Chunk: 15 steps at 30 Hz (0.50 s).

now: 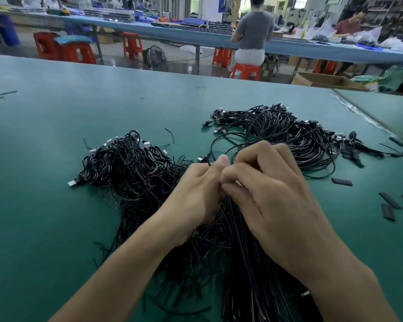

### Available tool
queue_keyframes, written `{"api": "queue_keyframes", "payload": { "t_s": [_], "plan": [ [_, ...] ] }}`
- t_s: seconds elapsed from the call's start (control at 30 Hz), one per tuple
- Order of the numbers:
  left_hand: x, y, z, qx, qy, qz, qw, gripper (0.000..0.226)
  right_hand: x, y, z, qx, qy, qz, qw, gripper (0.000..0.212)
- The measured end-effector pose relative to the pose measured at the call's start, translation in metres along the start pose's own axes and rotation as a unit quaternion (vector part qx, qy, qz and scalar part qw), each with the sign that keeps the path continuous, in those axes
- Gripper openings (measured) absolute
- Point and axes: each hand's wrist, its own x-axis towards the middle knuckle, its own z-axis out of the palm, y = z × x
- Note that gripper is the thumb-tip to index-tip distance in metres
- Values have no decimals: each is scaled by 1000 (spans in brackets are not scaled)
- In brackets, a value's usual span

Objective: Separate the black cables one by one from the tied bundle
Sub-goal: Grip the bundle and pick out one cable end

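Bundle (pixel 244 256) long axis near-to-far | left hand (pixel 196 194) pinches one cable (pixel 210 151) | right hand (pixel 268 196) grips bundle top

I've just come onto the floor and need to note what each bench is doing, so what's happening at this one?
A person is working bare-handed on a bundle of black cables lying on a green table. The left hand and right hand meet at the bundle's far end, fingers curled and pinching at its cables. One thin cable loop arcs out from between them. Two heaps of cables sit beyond, the left heap and the right heap.
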Motion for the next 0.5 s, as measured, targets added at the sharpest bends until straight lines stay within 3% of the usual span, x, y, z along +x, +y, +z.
{"api": "queue_keyframes", "payload": {
  "t_s": [0.1,0.2,0.3,0.37,0.5],
  "plan": [
    [-5,3,1,-33,-100,-73,992,73,1,8,-1,61,3,20,998,12],
    [-7,5,-1,-54,-199,-78,975,74,1,14,-2,150,-14,70,986,8],
    [-8,9,-10,-34,-270,-80,959,59,-1,19,-4,173,-42,105,978,7],
    [-9,8,-14,53,-298,-55,952,36,-3,21,-3,158,-57,117,979,8],
    [-8,2,-10,130,-261,-54,955,33,-3,18,-3,98,-37,79,991,31]
  ]
}}
